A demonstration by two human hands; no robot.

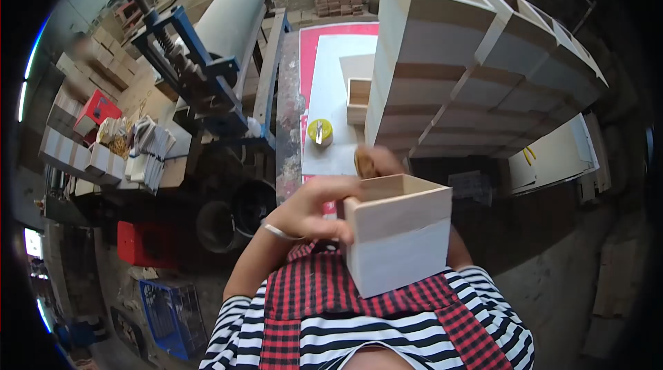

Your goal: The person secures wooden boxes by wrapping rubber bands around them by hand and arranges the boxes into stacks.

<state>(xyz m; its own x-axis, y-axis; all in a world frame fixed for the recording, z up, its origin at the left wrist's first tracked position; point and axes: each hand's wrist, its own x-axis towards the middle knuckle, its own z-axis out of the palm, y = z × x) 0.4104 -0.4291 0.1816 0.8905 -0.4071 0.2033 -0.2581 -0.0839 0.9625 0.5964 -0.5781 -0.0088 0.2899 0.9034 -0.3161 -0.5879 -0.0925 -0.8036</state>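
Note:
An open-topped box of pale bare wood (400, 246) is held tilted close against my checked apron. My left hand (324, 208) grips its left wall, thumb outside and fingers over the rim. Just beyond the far rim is my right hand (388, 165), smeared by motion and partly hidden by the box. Its fingers are closed around a small brownish-yellow piece (364, 163), too blurred to name exactly. A round yellow-lidded tin (320, 133) with a small light-coloured object on top stands on the table ahead.
Stacked wooden boxes (442, 45) rise high at the right of the table. A smaller wooden box (358, 99) sits beside them on white sheeting (328, 87). To the left stands a blue-framed machine (207, 73) with a large roller (231, 14). A red stool (141, 242) and blue crate (173, 315) are on the floor.

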